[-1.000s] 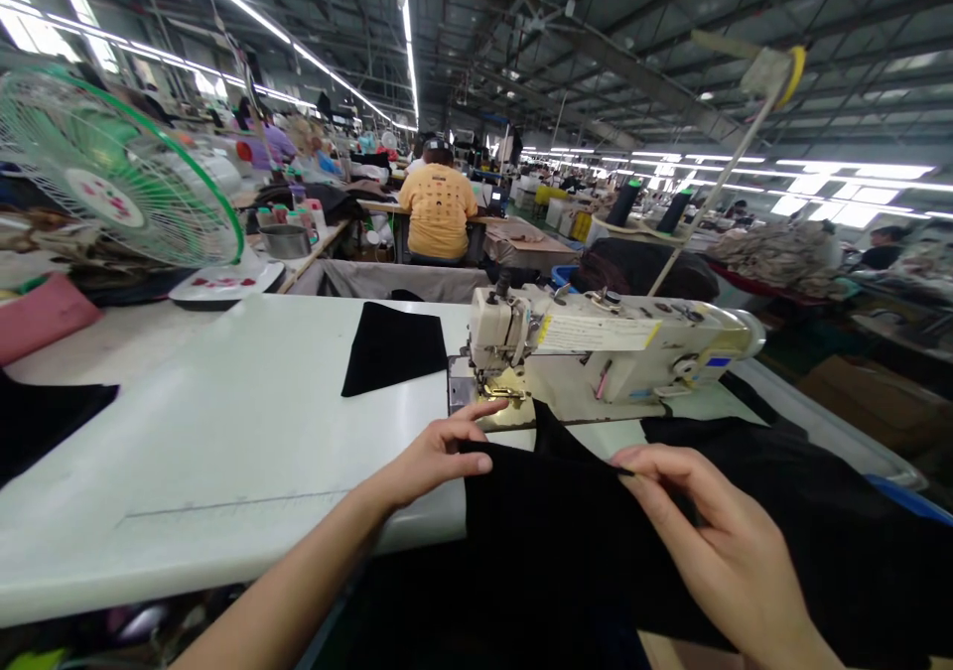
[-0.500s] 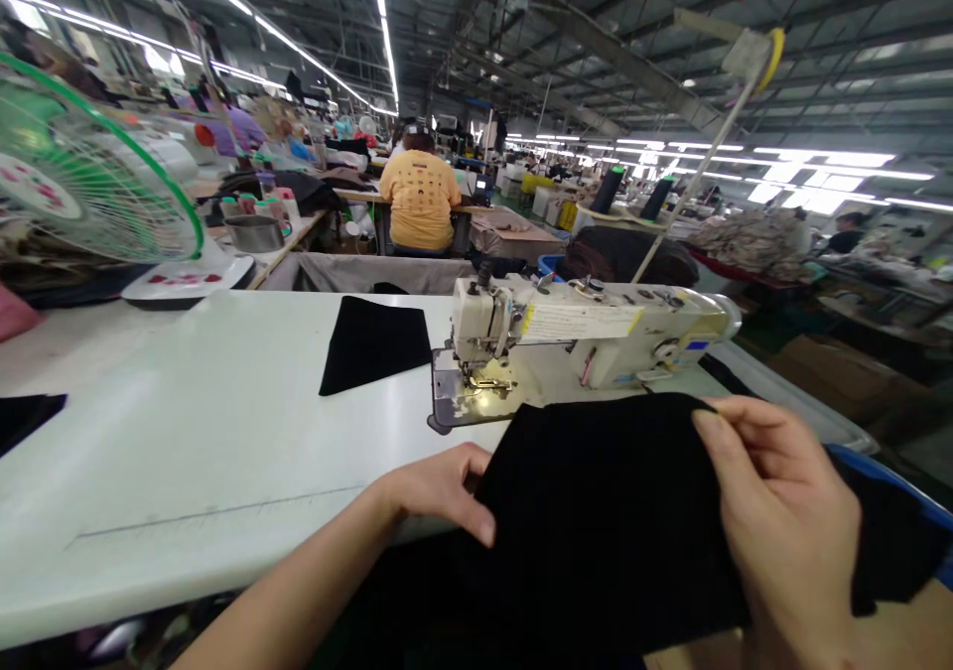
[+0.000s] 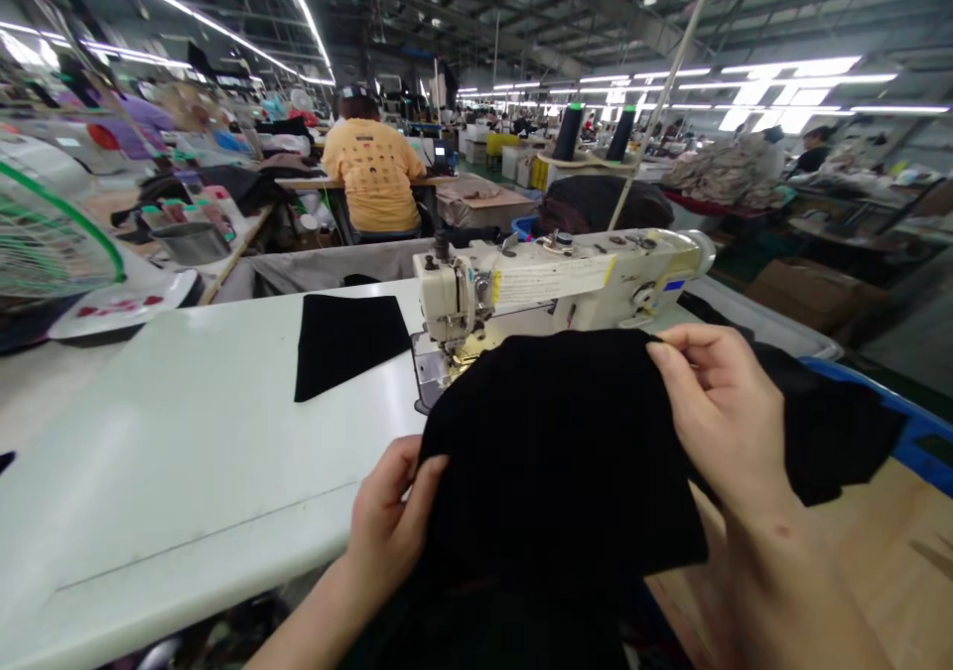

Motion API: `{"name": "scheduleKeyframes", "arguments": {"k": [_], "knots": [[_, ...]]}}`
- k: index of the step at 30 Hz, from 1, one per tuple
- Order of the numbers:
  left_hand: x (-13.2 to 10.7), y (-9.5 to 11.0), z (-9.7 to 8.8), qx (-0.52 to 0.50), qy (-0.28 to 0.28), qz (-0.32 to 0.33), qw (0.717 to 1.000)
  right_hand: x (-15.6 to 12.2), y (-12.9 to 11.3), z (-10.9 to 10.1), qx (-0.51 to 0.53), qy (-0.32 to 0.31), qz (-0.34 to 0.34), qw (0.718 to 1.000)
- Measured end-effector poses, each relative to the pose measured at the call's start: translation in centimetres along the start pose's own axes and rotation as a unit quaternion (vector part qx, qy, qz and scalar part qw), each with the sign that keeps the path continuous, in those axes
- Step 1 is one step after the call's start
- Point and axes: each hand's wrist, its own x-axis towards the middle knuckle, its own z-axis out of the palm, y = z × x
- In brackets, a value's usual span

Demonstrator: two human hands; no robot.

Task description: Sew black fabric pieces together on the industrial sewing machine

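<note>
While Two Hands Are Pinching Its Edges, Black Cloth Is Hanging Before the Machine

As the black cloth (image 3: 558, 452) is hanging in front of the sewing machine (image 3: 551, 278), over the near edge of the tabletop (image 3: 223, 452), it is bowing along its top and draping downward, so it is probably being light, soft and limp rather than fragile. Its matt face is suggesting little slip. The edges and corners are likely offering the surest grip, two holds well apart keeping it spread.

The left hand (image 3: 391, 506) is nearly closing, thumb and fingers pinching the left edge; the right hand (image 3: 726, 412) is pinching the upper right corner, its other fingers curling.

Near the right hand, more black fabric (image 3: 826, 427) is covering part of a blue bin (image 3: 915, 452); what else the bin is holding, I cannot tell. Far left, a metal pot (image 3: 192, 245) is standing with capped bottles (image 3: 175, 210) close about it; whether any are sitting inside is unclear.
</note>
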Motion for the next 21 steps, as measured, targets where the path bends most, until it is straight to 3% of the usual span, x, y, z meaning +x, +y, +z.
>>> {"name": "scheduleKeyframes", "arguments": {"k": [3,6,8,13,18,19,21], "knots": [[0.5,-0.4,0.4,-0.030,-0.164,-0.117,0.979,-0.1,-0.4,-0.7,0.024,-0.044,-0.005,0.999],[0.6,-0.8,0.7,-0.141,-0.319,-0.204,0.915,-0.2,-1.3,-1.6,0.032,-0.093,-0.027,0.995],[0.5,-1.1,1.1,-0.211,-0.371,-0.212,0.879,-0.2,-2.2,-2.3,0.037,-0.141,-0.055,0.988],[0.7,-2.3,3.3,-0.333,-0.393,-0.263,0.816,-0.3,-5.4,-3.9,0.059,-0.238,-0.154,0.957],[2.2,-2.6,4.3,-0.502,-0.364,-0.259,0.740,-0.3,-6.3,-4.6,0.078,-0.208,-0.129,0.966],[2.6,-2.2,4.1,-0.515,-0.349,-0.254,0.740,-0.2,-6.1,-4.6,0.076,-0.194,-0.111,0.972],[3.4,-1.1,3.4,-0.497,-0.305,-0.238,0.777,0.0,-5.1,-4.4,0.070,-0.166,-0.072,0.981]]}}
